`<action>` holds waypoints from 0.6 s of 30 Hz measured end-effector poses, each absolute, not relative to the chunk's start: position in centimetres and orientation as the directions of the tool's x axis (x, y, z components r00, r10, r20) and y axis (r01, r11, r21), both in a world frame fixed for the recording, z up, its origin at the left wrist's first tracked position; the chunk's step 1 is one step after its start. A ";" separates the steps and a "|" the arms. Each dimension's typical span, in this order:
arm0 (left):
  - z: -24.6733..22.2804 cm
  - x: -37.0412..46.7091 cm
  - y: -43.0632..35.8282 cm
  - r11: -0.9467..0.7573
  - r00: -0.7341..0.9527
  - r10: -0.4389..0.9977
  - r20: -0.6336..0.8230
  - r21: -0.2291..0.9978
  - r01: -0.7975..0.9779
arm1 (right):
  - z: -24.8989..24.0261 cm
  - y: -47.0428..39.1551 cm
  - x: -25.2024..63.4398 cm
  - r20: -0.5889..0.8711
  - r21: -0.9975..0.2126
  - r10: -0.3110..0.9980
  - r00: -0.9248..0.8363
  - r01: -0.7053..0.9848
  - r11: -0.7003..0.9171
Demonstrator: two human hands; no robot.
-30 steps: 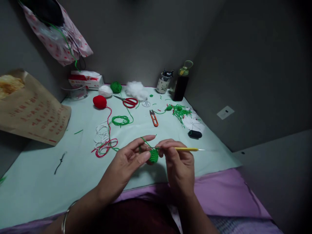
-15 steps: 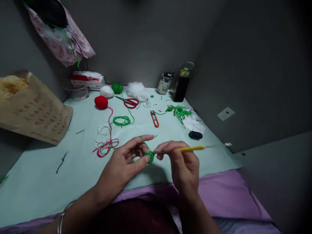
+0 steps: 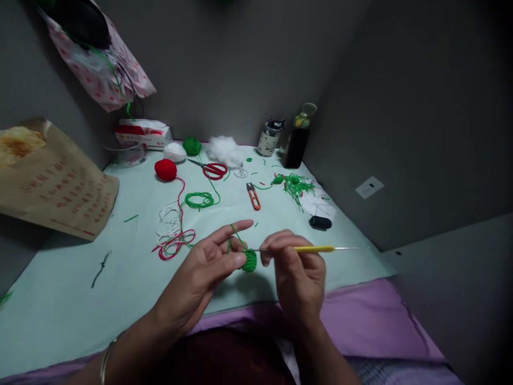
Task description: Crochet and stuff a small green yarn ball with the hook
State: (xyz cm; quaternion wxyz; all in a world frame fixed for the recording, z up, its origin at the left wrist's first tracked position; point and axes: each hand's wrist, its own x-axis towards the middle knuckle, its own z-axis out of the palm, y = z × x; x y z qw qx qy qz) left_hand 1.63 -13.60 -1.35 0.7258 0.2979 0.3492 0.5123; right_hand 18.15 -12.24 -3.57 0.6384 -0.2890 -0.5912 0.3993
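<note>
Since the earlier frame, your small, rounded green crocheted piece (image 3: pixel 250 261) has turned more fully into view. Your left hand (image 3: pixel 196 275) pinches its left side between closed thumb and fingers above the pale green worktop (image 3: pixel 128 289), the index finger extended under a thin green yarn strand (image 3: pixel 238 235). Your right hand (image 3: pixel 298 272) has its fingers closed around the yellow-handled metal crochet hook (image 3: pixel 315 249), whose shaft reaches the piece's top edge.

A brown paper bag (image 3: pixel 60 192) with red lettering tilts at far left. A spotted pink cloth (image 3: pixel 100 80) hangs above a red-and-white box (image 3: pixel 160 137). A dark bottle (image 3: pixel 296 147) stands beside a patterned cup (image 3: pixel 267 142).
</note>
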 end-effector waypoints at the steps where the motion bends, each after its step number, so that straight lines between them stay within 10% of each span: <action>1: -1.3 1.7 -13.6 0.268 0.210 0.960 -0.183 0.815 -0.514 | -3.5 -12.1 18.0 0.508 -0.852 0.860 -0.042 -0.172 0.495; 10: -2.0 2.0 -13.5 0.289 0.216 0.956 -0.201 0.785 -0.548 | -4.1 -13.1 18.1 0.787 -0.488 0.585 -0.197 0.383 0.784; 14: -1.6 1.5 -13.2 0.429 0.330 0.902 -0.278 0.654 -0.623 | -4.0 -12.6 18.2 0.664 -0.745 0.747 0.024 0.098 0.659; 18: -1.7 1.7 -13.4 0.311 0.233 0.948 -0.218 0.793 -0.523 | -4.0 -12.1 17.7 0.456 -0.874 0.890 0.001 -0.185 0.449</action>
